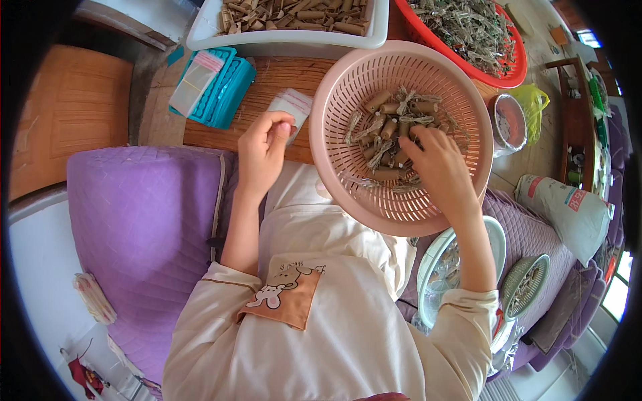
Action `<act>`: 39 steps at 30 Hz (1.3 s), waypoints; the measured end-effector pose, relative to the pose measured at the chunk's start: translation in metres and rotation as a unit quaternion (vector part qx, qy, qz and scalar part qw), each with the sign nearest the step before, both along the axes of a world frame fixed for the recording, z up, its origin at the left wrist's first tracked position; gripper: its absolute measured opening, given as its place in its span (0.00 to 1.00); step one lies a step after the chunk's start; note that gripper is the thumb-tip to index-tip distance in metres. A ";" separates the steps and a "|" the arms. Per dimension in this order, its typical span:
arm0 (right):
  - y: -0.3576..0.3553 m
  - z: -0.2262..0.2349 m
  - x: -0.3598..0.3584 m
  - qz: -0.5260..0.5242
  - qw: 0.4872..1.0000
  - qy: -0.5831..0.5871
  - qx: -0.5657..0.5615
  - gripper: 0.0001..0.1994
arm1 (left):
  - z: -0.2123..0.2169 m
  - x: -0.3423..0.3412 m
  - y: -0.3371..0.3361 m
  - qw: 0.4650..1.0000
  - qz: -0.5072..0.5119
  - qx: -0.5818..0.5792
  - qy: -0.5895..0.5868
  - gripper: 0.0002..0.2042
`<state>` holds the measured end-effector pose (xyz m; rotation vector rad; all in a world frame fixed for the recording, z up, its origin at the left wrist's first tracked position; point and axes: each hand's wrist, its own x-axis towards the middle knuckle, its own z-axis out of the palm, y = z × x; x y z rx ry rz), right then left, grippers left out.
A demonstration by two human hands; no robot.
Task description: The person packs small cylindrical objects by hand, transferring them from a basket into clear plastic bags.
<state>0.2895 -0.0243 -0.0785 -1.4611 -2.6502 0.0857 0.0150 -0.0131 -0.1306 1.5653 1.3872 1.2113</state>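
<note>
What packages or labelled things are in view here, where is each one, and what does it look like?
Small clear plastic bag: pinched by the left hand, pink-striped top edge.
Clear bag stack: lying on the teal tray, flat, pink strip.
White sack: far right, lying down, red and blue printing.

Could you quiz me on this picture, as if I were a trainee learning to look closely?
1. True or false: the right hand reaches into the pink basket among the small brown rolls.
2. What does the left hand pinch? A) a red cup B) a small clear bag C) a spoon
3. Fill in: the white tray of brown rolls lies just beyond the ____ box.

Key
1. True.
2. B; the fingers seem to grip its edge.
3. Teal.
</note>
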 end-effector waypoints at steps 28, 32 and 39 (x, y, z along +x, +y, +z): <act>-0.030 0.031 -0.046 -0.096 0.490 0.745 -0.442 0.22 | 0.070 0.051 -0.036 0.869 -0.339 -0.241 -0.269 0.10; -0.030 0.026 -0.057 -0.175 0.550 0.724 -0.376 0.20 | 0.070 0.057 -0.038 0.927 -0.228 -0.175 -0.242 0.06; -0.037 0.019 -0.064 -0.208 0.577 0.669 -0.420 0.17 | 0.059 0.062 -0.038 0.976 -0.105 -0.107 -0.155 0.06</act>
